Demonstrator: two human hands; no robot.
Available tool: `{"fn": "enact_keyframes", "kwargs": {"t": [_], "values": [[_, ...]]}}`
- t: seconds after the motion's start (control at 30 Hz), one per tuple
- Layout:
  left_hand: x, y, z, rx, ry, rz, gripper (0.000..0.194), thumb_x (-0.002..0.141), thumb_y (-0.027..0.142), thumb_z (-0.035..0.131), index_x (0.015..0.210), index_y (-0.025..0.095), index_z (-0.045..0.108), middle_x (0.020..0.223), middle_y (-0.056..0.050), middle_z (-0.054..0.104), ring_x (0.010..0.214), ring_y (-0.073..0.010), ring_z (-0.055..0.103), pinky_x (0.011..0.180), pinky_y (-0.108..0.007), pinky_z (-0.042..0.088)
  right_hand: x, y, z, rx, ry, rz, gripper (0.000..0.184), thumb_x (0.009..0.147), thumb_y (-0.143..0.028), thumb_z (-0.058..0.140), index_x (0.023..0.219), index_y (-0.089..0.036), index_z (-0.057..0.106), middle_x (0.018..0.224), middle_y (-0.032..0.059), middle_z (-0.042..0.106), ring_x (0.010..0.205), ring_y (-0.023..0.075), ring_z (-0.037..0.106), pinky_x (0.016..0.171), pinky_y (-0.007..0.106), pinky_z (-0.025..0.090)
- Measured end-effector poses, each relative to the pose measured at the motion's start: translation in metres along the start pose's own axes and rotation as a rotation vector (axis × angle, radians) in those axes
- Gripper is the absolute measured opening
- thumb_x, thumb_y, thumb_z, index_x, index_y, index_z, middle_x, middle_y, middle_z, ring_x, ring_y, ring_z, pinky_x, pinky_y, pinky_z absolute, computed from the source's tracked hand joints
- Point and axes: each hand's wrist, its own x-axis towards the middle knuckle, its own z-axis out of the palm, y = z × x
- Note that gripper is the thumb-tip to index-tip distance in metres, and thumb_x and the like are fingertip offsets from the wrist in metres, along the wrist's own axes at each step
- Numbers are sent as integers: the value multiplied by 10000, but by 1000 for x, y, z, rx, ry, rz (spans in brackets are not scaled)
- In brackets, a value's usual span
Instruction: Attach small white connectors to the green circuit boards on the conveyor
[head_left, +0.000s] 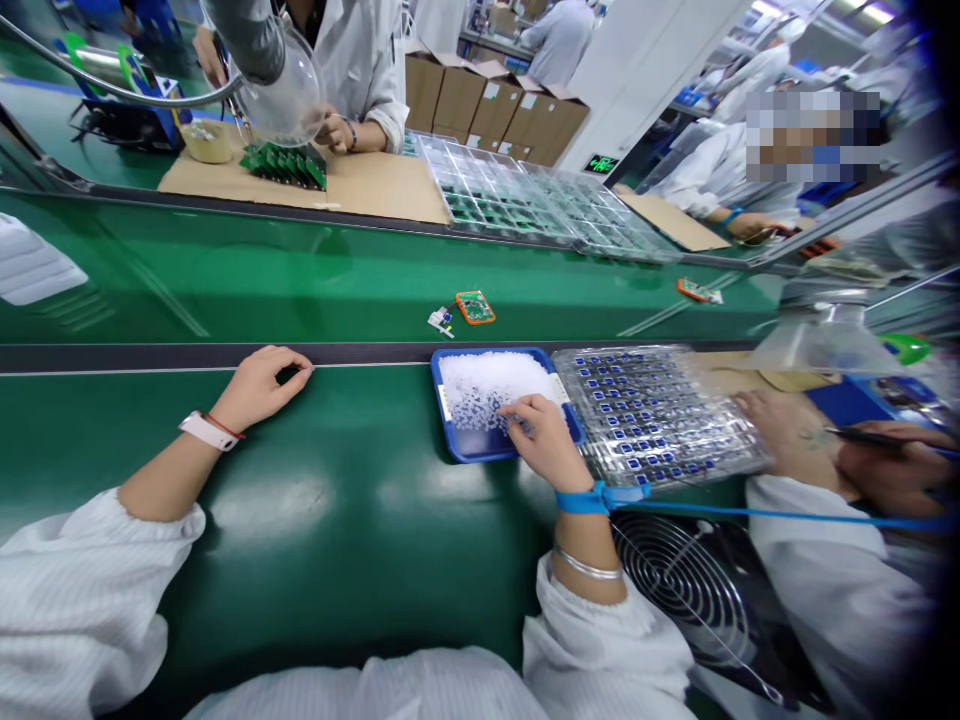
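Head view looks over a long factory bench, with stacked cardboard cartons [487, 100] and white-coated co-workers beyond it. Its green conveyor belt [322, 560] has a glossy surface that catches pale patches of overhead light. Across the belt, a co-worker's hands work beside a row of green circuit boards [285, 165] on a cardboard sheet [375, 185]. At the right edge, a neighbour's hand [885, 470] grips a black pen [862, 436] beside a clear blister tray [660, 415] of small blue parts. Nearest the wearer lies a blue plastic tray [469, 452] heaped with white granules [487, 385]. The right hand [544, 440] sits at the tray's lower right, its fingertips [510, 412] down among the granules, though whether they pinch anything cannot be told. Fine picking like this is best done as here, with the fingertips low and the wrist steady. A blue wrist strap [600, 497] circles that wrist, above a silver bangle [589, 565]. The left hand [259, 388] rests on the belt's dark rail, loosely curled around nothing. On the far belt lies a small orange-framed circuit board [475, 307].
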Motion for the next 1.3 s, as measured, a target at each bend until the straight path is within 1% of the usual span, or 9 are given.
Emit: {"fn": "enact_keyframes", "kwargs": {"t": [0.4, 0.53, 0.7, 0.77, 0.87, 0.97, 1.1, 1.23, 1.3], "values": [[1, 0, 0, 10, 2, 17, 290, 870, 408, 427, 848, 201, 628, 891, -46, 676, 839, -212, 590, 780, -336, 447, 2, -2, 2, 2, 1, -16, 223, 779, -117, 461, 887, -176, 646, 839, 79, 536, 872, 229, 517, 814, 389, 423], [0, 0, -1, 6, 3, 18, 289, 863, 409, 431, 842, 200, 631, 888, -46, 679, 841, -212, 595, 796, -337, 449, 2, -3, -1, 10, 41, -9, 177, 817, -171, 469, 881, -180, 634, 828, 74, 535, 850, 225, 517, 803, 389, 419], [10, 4, 3, -70, 15, -78, 279, 843, 405, 460, 868, 195, 641, 887, -47, 682, 814, -198, 609, 747, -306, 467, 6, 2, 3, 13, 78, 8, 109, 821, -223, 510, 764, -182, 594, 805, 72, 533, 837, 226, 509, 794, 383, 413], [22, 13, 9, -120, 50, -92, 273, 836, 386, 474, 887, 179, 645, 890, -55, 682, 810, -192, 613, 746, -298, 472, 7, 4, 6, -1, 78, 4, 105, 814, -206, 511, 740, -180, 581, 807, 74, 527, 840, 225, 507, 796, 381, 412], [53, 39, 26, -124, 86, -16, 256, 831, 341, 486, 917, 157, 642, 921, -67, 677, 871, -204, 603, 812, -323, 460, 9, 7, 11, -24, 73, -10, 110, 810, -176, 500, 722, -180, 567, 805, 74, 517, 838, 224, 502, 789, 378, 412], [96, 72, 51, -46, 82, 46, 270, 806, 308, 535, 1006, 145, 612, 1005, -79, 654, 942, -221, 574, 870, -347, 437, 11, 7, 13, -40, 73, -34, 137, 813, -158, 480, 696, -180, 547, 800, 76, 512, 816, 221, 495, 769, 377, 412], [152, 103, 87, 96, 25, -7, 445, 773, 343, 609, 1166, 148, 537, 1180, -119, 572, 1097, -270, 497, 924, -380, 399, 14, 5, 14, -51, 84, -55, 147, 810, -131, 457, 689, -176, 527, 809, 87, 510, 812, 224, 488, 754, 377, 410], [187, 100, 108, 189, -72, -84, 688, 707, 475, 686, 1274, 160, 458, 1368, -175, 424, 1266, -332, 361, 1005, -435, 313, 15, 4, 14, -41, 81, -51, 147, 807, -117, 450, 695, -172, 529, 836, 93, 515, 820, 220, 483, 765, 374, 411], [196, 90, 110, 198, -118, -86, 736, 703, 541, 668, 1293, 161, 447, 1356, -184, 445, 1251, -344, 390, 1004, -443, 307, 15, 5, 15, -32, 79, -39, 152, 806, -111, 450, 694, -170, 534, 845, 91, 517, 826, 215, 482, 775, 370, 411]]}}
